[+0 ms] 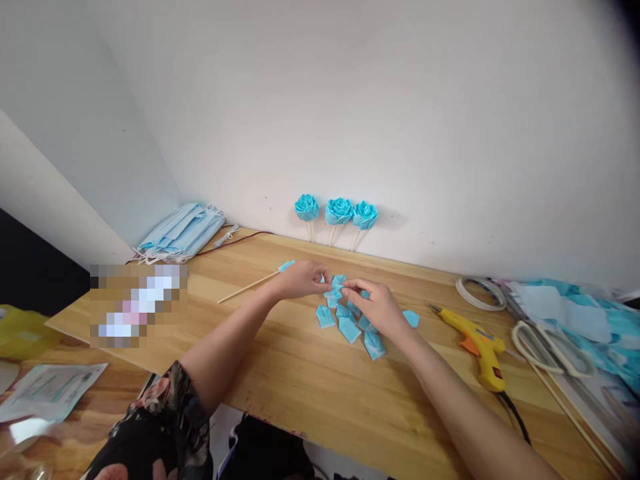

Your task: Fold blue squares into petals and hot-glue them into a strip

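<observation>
Blue folded fabric petals lie scattered in a loose cluster on the light wooden tabletop, near its middle. Both bare hands meet just above the far edge of that cluster. The left hand has thumb and fingers pinched together on 1 small blue petal piece, and the right hand pinches the same piece from the other side, fingertips almost touching those of the left. The rest of the right hand hovers over several petals and hides part of them.

Left of the left hand, a thin wooden skewer lies on the table with a small blue scrap at its far end; the hand is just beside that end, and whether it touches is unclear. Behind the hands, 3 finished blue fabric roses on sticks lean against the white wall.

At the far left corner sits a stack of pale blue face masks. To the right of the petals rests a yellow glue gun with its black cord trailing toward the near edge. Beyond it lie white-handled scissors, a coil of white elastic, and a heap of blue fabric offcuts. A floral sleeve covers the left upper arm.
</observation>
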